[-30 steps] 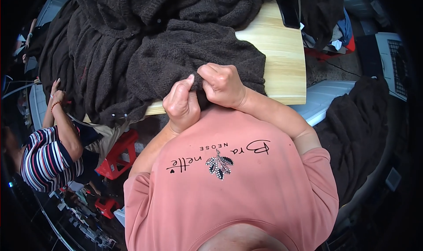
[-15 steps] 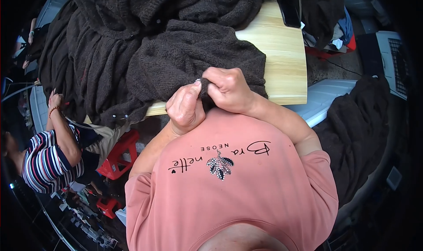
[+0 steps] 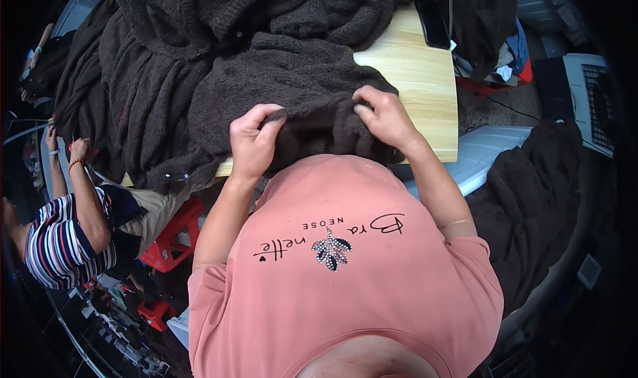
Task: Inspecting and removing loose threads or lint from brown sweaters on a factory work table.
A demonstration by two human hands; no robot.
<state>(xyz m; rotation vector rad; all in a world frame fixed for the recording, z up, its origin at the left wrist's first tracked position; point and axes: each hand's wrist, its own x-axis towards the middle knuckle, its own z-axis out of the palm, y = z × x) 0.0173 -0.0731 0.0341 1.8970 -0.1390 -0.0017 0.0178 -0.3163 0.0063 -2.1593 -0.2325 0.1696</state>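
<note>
Dark brown knit fabric [image 3: 246,79] is held at its near part, at the centre of the frame, pinched by the left hand [image 3: 254,142] and the right hand [image 3: 389,115], beside the pink shirt [image 3: 372,291], which bears inverted dark lettering and a leaf-shaped ornament. The step in hand appears to be spreading this section between two grips; the next move calls for even tension. Beyond, the fabric covers the upper left of the pale wooden tabletop [image 3: 419,79], with a black phone-like device [image 3: 435,29] at upper right, no label legible.
</note>
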